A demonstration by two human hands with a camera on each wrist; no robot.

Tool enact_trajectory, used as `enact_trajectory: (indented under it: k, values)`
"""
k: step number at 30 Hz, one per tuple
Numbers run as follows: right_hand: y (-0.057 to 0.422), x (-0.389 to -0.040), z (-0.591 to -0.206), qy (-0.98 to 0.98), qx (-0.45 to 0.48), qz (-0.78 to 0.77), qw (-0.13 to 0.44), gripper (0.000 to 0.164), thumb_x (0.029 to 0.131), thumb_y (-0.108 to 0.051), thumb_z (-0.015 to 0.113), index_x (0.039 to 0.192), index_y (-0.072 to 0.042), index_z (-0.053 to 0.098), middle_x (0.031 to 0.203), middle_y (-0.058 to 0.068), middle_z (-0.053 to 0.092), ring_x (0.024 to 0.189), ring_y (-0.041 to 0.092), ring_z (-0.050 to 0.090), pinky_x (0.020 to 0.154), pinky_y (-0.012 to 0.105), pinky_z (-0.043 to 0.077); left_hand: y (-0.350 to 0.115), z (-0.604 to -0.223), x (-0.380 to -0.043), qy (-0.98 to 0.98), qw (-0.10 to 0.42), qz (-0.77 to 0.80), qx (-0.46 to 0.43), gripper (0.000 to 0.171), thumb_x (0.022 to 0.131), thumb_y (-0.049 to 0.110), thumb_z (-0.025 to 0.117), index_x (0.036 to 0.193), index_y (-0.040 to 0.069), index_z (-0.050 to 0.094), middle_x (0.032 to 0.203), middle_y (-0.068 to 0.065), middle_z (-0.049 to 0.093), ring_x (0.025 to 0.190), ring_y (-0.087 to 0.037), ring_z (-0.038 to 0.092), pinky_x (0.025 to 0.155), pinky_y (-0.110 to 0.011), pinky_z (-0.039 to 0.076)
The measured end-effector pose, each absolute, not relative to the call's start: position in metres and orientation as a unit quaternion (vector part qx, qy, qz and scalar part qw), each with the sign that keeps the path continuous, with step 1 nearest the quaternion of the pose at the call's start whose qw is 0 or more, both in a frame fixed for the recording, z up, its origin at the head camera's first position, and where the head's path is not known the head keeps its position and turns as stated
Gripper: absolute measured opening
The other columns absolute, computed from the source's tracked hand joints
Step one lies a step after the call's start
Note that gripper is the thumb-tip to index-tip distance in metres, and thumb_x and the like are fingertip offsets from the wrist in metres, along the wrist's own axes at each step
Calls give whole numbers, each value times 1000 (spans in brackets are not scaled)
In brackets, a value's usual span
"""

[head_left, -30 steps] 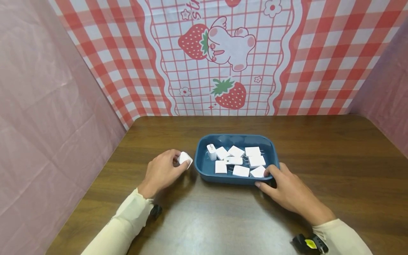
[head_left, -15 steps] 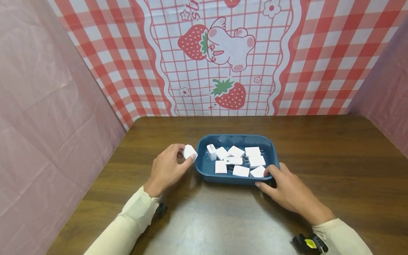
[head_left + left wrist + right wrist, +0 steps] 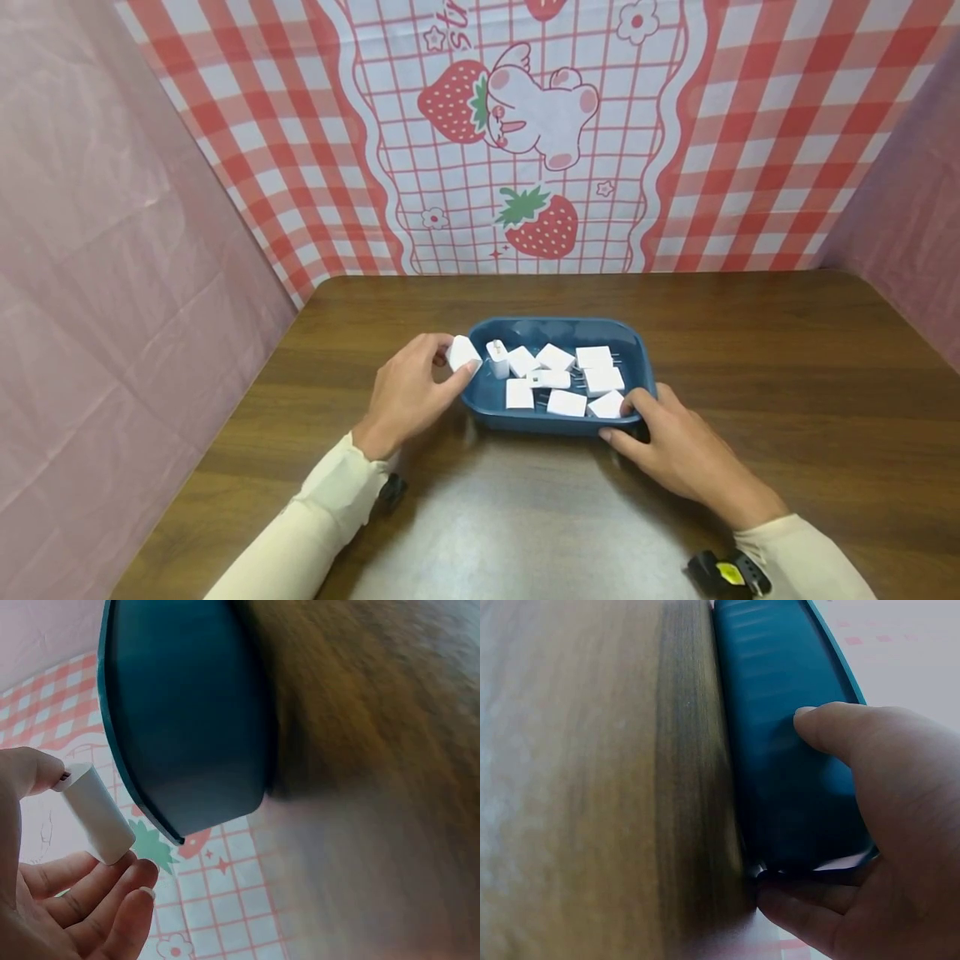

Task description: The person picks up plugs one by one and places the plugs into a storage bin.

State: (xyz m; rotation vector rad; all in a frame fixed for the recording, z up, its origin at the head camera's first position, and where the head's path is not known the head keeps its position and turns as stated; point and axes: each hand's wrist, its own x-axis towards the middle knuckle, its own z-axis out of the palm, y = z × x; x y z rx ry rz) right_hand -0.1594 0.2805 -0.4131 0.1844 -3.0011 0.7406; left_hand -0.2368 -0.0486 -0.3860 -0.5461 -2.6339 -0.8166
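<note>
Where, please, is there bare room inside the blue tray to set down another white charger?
The blue plastic tray is bare along its far strip, behind the white charger blocks. Its left corner is also bare, under the white charger that the left hand holds. The middle and the near edge by the right hand are crowded.

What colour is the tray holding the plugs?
Dark teal-blue plastic tray, clearest in the head view.

Dark brown wood-grain counter (image 3: 750, 358); pale sheen on its surface on the near side of the tray; one blue oval tray (image 3: 557, 422) sits directly on it, roughly centre; white plug adapters (image 3: 567, 402) lie inside the tray, not on the wood; counter's far edge, beyond the tray, meets the checked cloth backdrop (image 3: 750, 167); pink sheets left and right of the tray.
</note>
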Motion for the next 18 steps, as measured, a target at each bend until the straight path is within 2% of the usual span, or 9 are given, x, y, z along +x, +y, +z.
enact_trajectory:
  k: [11,18]
  values:
    - [283,-160,-412,-969,64,237,33,39,89,-50,71,104,-15,61,105,14,52,79,25,53,63,39,43,-32,-377,-240,-917,163,-292,-219,45,88,44,74,118,11,66,98,3,61,87,-20,61,73,-31,51]
    - [282,-159,-415,-968,68,238,37,38,89,-50,72,103,-16,61,106,14,53,78,24,53,63,40,44,-24,-372,-243,-923,163,-268,-224,46,89,49,72,118,14,67,97,4,62,83,-13,58,69,-29,50]
